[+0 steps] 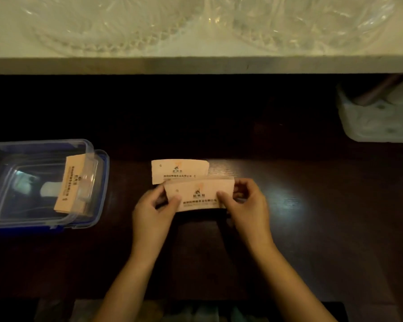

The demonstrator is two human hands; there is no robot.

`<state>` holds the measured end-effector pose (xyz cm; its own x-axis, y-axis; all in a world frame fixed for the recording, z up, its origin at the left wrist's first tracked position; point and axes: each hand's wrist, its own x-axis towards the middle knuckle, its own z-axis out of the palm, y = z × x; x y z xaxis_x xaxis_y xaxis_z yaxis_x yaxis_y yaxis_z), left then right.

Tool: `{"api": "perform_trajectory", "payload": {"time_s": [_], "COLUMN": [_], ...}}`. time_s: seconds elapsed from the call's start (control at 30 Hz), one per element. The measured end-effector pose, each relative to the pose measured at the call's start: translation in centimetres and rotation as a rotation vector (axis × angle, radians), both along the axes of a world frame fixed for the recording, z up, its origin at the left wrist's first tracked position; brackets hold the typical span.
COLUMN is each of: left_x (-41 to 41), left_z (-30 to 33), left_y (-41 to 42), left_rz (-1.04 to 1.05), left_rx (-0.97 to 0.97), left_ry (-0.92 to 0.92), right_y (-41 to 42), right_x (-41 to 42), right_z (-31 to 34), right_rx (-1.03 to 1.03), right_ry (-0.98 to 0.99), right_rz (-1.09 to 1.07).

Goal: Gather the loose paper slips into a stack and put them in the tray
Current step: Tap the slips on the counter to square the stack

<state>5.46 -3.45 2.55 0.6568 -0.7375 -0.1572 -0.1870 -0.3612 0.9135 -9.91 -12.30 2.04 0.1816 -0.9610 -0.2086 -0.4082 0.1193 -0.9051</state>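
Your left hand [155, 205] is pinching the left end of a pale orange paper slip [199, 195], thumb on the printed face and fingers closing behind it. Your right hand [246, 201] is gripping the right end the same way, thumb lying on top near the printed text, fingers curling around the far edge. Both hands are clamping on this one slip; whether more slips are lying under it in the grip cannot be told. The held slip is sitting at the centre of the dark wooden table [312, 228], its long side running from 9 o'clock to 3 o'clock.

A second slip [179, 169] is lying flat on the table at 12 o'clock of the held one, its near edge tucking under the held slip's far edge, so the two are overlapping slightly.

The clear plastic tray [0, 182] with blue trim is standing at 9 o'clock of your hands, well apart from them. A stack of slips [70, 184] is already leaning inside it against the right wall, long side running roughly 12 to 6 o'clock.

A pale raised counter [196, 63] is crossing the view at 12 o'clock, carrying cut-glass dishes [116, 26]. A whitish container [377, 122] is sitting at 2 o'clock, contents blurred
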Motion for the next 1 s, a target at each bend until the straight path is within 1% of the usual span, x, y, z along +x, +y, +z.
{"api": "perform_trajectory", "payload": {"time_s": [0.13,0.23,0.3,0.37,0.43,0.53,0.63,0.77,0.83,0.9,0.93,1.0], "left_x": [4.0,6.3,7.1,7.6,8.0,8.6,8.9,8.1,6.8,4.8,3.6,1.2], "left_z": [0.7,0.5,0.0,-0.5,-0.7,-0.7,-0.9,-1.3,-1.6,-1.4,-1.2,-1.3], "left_y": [-2.0,-3.2,-3.7,-3.8,-3.8,-3.8,-3.8,-3.3,-2.8,-2.1,-1.8,-1.3], "left_rz": [0.007,-0.001,0.004,-0.002,-0.050,-0.186,-0.218,-0.197,-0.191,-0.152,-0.087,0.118], "left_rx": [0.116,0.187,0.289,0.383,0.414,0.411,0.340,0.192,0.098,-0.040,-0.104,-0.219], "left_ry": [-0.129,-0.144,-0.157,-0.117,-0.021,0.116,0.171,0.263,0.349,0.467,0.513,0.552], "right_y": [-2.4,-3.7,-4.1,-4.4,-4.9,-5.4,-5.6,-4.6,-3.6,-2.6,-2.0,-0.7], "right_x": [3.7,5.9,6.8,7.0,6.9,6.7,6.9,5.8,4.6,3.1,2.4,0.9], "right_z": [0.9,0.5,0.0,-0.5,-1.0,-1.4,-1.5,-1.4,-1.3,-1.3,-1.3,-1.5], "right_rx": [0.059,0.175,0.254,0.275,0.267,0.308,0.305,0.217,0.126,-0.080,-0.207,-0.417], "right_ry": [0.049,0.100,0.126,0.163,0.188,0.197,0.179,0.071,0.007,0.020,0.035,0.077], "right_rz": [0.058,0.077,0.113,0.144,0.175,0.241,0.296,0.315,0.326,0.358,0.374,0.394]}}
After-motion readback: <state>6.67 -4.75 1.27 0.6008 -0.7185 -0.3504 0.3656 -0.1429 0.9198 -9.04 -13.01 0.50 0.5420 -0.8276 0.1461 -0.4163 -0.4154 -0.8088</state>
